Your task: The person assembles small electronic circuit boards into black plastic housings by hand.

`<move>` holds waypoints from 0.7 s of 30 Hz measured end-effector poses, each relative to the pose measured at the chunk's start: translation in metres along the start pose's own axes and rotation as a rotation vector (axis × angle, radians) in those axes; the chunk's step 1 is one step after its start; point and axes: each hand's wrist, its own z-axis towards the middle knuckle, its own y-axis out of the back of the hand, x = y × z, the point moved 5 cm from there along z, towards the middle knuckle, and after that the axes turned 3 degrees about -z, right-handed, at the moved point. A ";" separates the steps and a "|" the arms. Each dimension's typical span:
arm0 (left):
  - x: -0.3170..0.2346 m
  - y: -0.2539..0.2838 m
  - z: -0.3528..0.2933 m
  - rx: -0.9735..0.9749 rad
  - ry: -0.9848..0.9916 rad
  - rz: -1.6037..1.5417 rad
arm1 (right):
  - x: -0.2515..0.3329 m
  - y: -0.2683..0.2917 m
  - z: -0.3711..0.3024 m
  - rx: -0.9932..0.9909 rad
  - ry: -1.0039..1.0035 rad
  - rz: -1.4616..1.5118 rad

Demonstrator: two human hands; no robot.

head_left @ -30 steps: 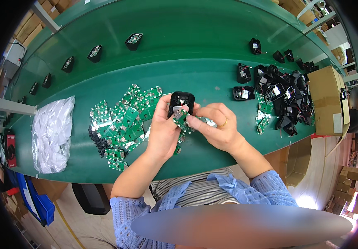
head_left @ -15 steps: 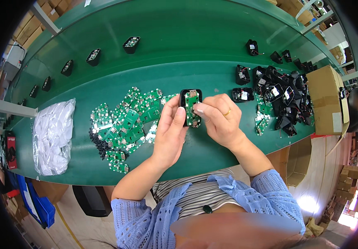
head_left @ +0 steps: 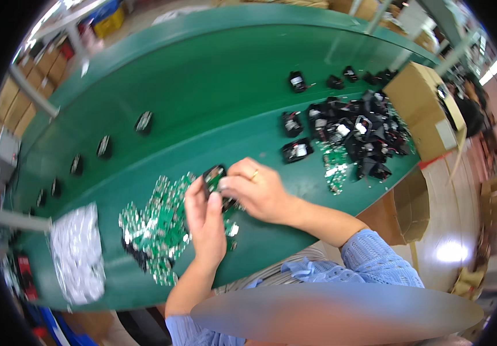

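Observation:
Over the near middle of the green table, my left hand (head_left: 207, 225) is closed around a small black plastic housing (head_left: 206, 173). A green circuit board (head_left: 214, 177) sits in the housing's open top. My right hand (head_left: 260, 193) comes from the right, thumb and fingers pinched together at the board's edge. Those fingers partly cover the board, and motion blurs it. A pile of loose green circuit boards (head_left: 167, 222) lies just left of and below my hands. Small black parts (head_left: 134, 254) are heaped at that pile's left edge.
A clear bag of white pieces (head_left: 78, 254) lies at left. Black housings with wires (head_left: 364, 130) are heaped at right, beside more boards (head_left: 335, 167) and a cardboard box (head_left: 424, 109). Several filled housings (head_left: 143, 123) stand along the green strip (head_left: 202, 75) behind.
The view has swung and tilted, so the table slants. Both hands still hold the housing and board together, which now appear further left and lower in the picture.

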 end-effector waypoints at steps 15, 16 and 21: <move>0.007 -0.050 0.087 0.179 -0.012 0.381 | -0.087 0.020 0.023 0.187 -0.433 0.571; 0.011 -0.057 0.096 0.207 -0.025 0.374 | -0.097 0.025 0.026 0.160 -0.433 0.537; 0.040 -0.050 0.176 0.059 0.073 0.661 | -0.164 0.051 0.053 0.207 -0.395 -0.141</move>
